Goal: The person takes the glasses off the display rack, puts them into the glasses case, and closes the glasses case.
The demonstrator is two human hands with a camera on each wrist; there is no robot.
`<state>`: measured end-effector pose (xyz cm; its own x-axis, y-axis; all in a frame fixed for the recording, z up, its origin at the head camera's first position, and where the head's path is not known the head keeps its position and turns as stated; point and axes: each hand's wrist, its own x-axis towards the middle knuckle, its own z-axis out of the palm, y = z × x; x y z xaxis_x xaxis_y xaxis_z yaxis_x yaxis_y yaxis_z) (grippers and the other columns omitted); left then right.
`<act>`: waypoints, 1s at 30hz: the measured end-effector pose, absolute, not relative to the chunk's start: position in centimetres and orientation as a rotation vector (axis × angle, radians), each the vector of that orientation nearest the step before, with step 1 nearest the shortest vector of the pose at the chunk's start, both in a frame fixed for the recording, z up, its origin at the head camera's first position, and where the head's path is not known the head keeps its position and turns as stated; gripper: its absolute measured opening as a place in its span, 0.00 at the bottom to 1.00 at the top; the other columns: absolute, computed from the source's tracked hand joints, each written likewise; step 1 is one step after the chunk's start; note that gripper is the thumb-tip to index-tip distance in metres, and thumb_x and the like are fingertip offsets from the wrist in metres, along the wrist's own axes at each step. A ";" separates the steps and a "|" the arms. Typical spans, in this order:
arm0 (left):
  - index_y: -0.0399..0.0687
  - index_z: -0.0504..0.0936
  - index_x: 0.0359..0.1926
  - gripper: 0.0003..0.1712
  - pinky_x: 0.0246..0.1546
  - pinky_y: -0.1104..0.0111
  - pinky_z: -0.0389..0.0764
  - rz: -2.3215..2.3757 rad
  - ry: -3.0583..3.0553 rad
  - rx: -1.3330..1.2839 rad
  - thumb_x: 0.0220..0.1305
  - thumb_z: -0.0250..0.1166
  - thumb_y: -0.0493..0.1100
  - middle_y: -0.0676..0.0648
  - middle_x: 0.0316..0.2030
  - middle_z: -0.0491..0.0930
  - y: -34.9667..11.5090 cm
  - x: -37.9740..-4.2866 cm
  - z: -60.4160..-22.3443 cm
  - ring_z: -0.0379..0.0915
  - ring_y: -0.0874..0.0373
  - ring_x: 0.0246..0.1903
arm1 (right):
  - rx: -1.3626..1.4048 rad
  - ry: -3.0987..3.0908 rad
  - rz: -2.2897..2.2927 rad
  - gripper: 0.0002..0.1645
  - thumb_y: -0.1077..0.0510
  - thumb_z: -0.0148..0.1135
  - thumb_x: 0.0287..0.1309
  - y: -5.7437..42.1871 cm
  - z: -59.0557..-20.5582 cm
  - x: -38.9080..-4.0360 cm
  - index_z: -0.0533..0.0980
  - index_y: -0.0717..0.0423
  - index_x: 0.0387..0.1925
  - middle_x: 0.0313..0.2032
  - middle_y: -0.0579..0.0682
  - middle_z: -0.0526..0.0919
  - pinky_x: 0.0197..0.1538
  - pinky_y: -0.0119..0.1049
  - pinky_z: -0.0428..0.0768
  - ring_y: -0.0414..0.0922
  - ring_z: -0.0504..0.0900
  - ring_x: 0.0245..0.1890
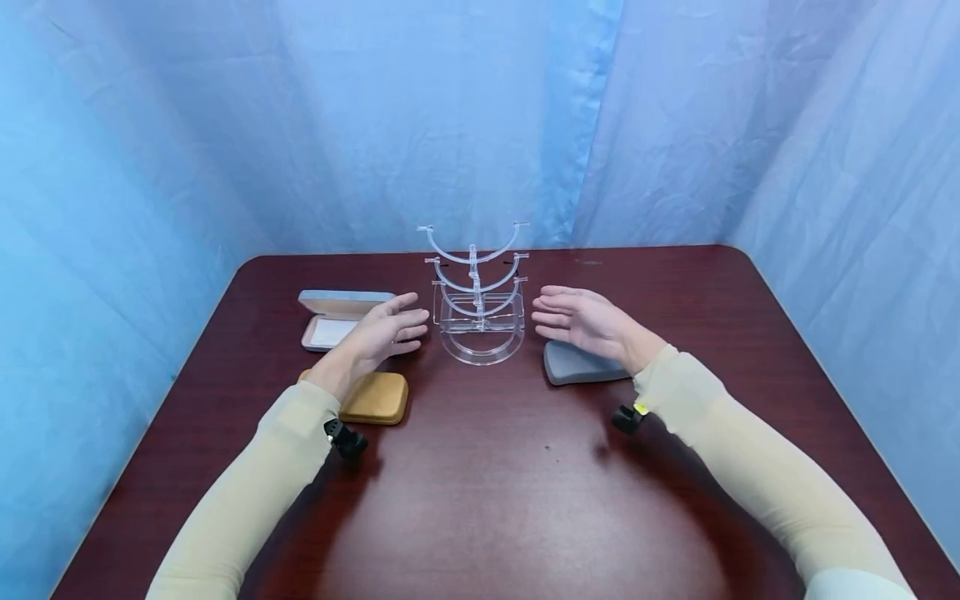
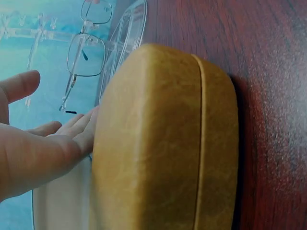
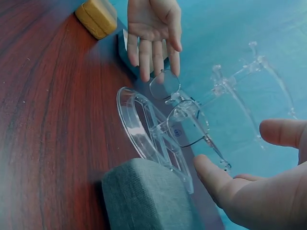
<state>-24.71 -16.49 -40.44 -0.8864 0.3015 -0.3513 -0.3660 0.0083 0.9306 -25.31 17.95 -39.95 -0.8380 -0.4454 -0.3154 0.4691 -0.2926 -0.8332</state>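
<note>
A clear plastic eyeglasses stand [image 1: 480,321] with three curved tiers stands at the table's back middle. Thin-rimmed eyeglasses [image 3: 184,122] sit on its lowest tier. My left hand [image 1: 382,333] is just left of the stand, fingers extended and holding nothing. On the stand's right, my right hand [image 1: 581,321] has its fingers straight, also with nothing in it. Below my left hand lies a closed mustard-yellow glasses case [image 1: 378,398]. A closed grey glasses case [image 1: 577,364] lies under my right hand. Behind my left hand is an open glasses case [image 1: 345,307] with a pale lining.
The dark red wooden table [image 1: 487,500] has rounded back corners. Light blue curtains [image 1: 375,125] hang behind it and along both sides. A white cloth or paper [image 1: 330,332] lies inside the open case.
</note>
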 end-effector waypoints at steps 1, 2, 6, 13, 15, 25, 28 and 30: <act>0.47 0.46 0.81 0.42 0.71 0.50 0.64 1.922 1.831 -0.075 0.77 0.58 0.41 0.37 0.76 0.56 -16.6 -24.7 -40.5 0.58 0.42 0.73 | 0.038 1.390 -2.152 0.39 0.62 0.45 0.79 17.7 -40.1 -25.5 0.39 0.60 0.80 0.79 0.61 0.44 0.74 0.50 0.61 0.56 0.48 0.78; 0.47 0.47 0.81 0.41 0.70 0.51 0.65 1.914 1.832 -0.082 0.77 0.58 0.41 0.38 0.75 0.57 -16.6 -24.8 -40.6 0.59 0.42 0.72 | 0.043 1.380 -2.155 0.39 0.62 0.45 0.79 17.5 -40.2 -25.6 0.39 0.60 0.80 0.79 0.61 0.44 0.74 0.50 0.61 0.55 0.49 0.78; 0.46 0.48 0.81 0.39 0.70 0.51 0.66 1.891 1.828 -0.080 0.77 0.56 0.41 0.37 0.75 0.58 -16.6 -24.7 -40.8 0.61 0.42 0.71 | 0.042 1.364 -2.152 0.39 0.61 0.44 0.79 16.8 -40.7 -25.8 0.38 0.59 0.81 0.79 0.61 0.45 0.75 0.49 0.60 0.54 0.50 0.78; 0.46 0.51 0.80 0.39 0.69 0.50 0.67 1.884 1.803 -0.080 0.76 0.59 0.42 0.36 0.74 0.61 -16.0 -24.6 -41.3 0.64 0.42 0.70 | 0.041 1.363 -2.150 0.39 0.61 0.44 0.80 16.4 -41.1 -25.7 0.39 0.59 0.81 0.79 0.61 0.48 0.75 0.50 0.61 0.53 0.51 0.78; 0.45 0.51 0.80 0.39 0.69 0.50 0.67 1.888 1.793 -0.069 0.76 0.58 0.42 0.36 0.73 0.61 -15.8 -24.6 -41.4 0.63 0.41 0.70 | 0.037 1.360 -2.156 0.39 0.61 0.44 0.80 16.4 -41.2 -25.7 0.39 0.59 0.80 0.79 0.61 0.47 0.75 0.50 0.61 0.54 0.51 0.78; 0.44 0.49 0.81 0.38 0.69 0.50 0.67 1.884 1.754 -0.039 0.78 0.56 0.42 0.36 0.75 0.57 -16.6 -24.1 -41.3 0.62 0.40 0.70 | 0.011 1.307 -2.173 0.38 0.60 0.45 0.79 15.6 -41.7 -25.6 0.41 0.61 0.80 0.77 0.62 0.52 0.74 0.50 0.62 0.56 0.53 0.77; 0.44 0.49 0.81 0.38 0.69 0.50 0.67 1.873 1.748 -0.023 0.78 0.55 0.42 0.37 0.75 0.57 -16.4 -24.2 -41.3 0.63 0.40 0.70 | 0.021 1.313 -2.176 0.37 0.60 0.44 0.80 15.8 -41.8 -25.7 0.42 0.61 0.80 0.77 0.62 0.54 0.74 0.50 0.62 0.57 0.54 0.76; 0.44 0.49 0.80 0.38 0.69 0.51 0.67 1.862 1.749 -0.035 0.79 0.55 0.43 0.37 0.75 0.58 -16.2 -24.2 -41.3 0.63 0.41 0.70 | 0.014 1.308 -2.169 0.37 0.60 0.44 0.80 15.8 -41.8 -25.8 0.42 0.61 0.80 0.77 0.62 0.53 0.74 0.50 0.62 0.57 0.55 0.76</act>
<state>-24.17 -16.23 -41.34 -0.8323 0.3865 -0.3973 -0.4206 0.0266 0.9069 -25.75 15.80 -41.78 -0.8202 -0.4846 -0.3041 0.4951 -0.3350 -0.8016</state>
